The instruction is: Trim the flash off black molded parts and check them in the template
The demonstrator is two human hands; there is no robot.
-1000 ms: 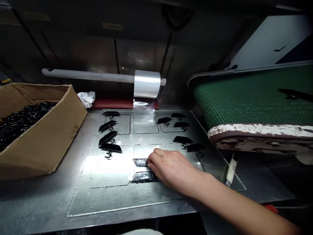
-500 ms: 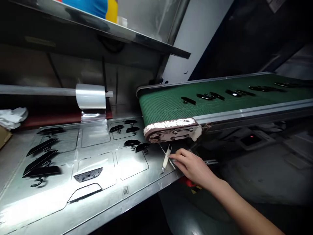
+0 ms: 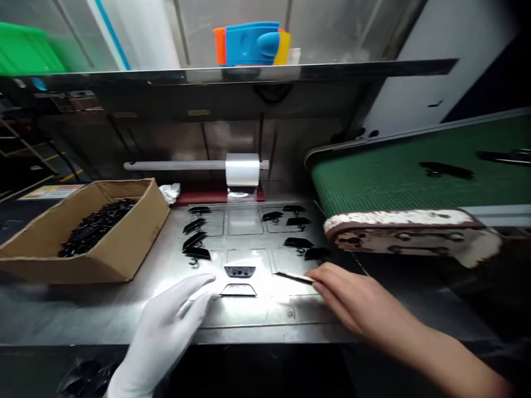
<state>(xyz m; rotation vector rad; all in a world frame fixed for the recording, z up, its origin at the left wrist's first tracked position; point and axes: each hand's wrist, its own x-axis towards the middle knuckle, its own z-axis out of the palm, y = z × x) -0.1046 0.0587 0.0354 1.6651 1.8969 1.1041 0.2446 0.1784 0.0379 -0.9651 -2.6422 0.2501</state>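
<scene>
Right hand [image 3: 352, 301] pinching thin blade [image 3: 293, 277], probably; gloved left hand [image 3: 174, 318] fingers spread beside wrapped part [image 3: 239, 289].

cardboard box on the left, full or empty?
Partly full: the cardboard box stands open-topped and upright, with a heap of small black parts covering its floor, below the rim.

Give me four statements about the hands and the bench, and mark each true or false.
1. The left hand wears a white glove. True.
2. The right hand holds a thin knife-like tool. True.
3. The cardboard box stands to the right of the conveyor belt. False: it stands at the left, across the bench from the belt.
4. The film roll lies flat on the bench. False: it hangs on a rod.
</scene>
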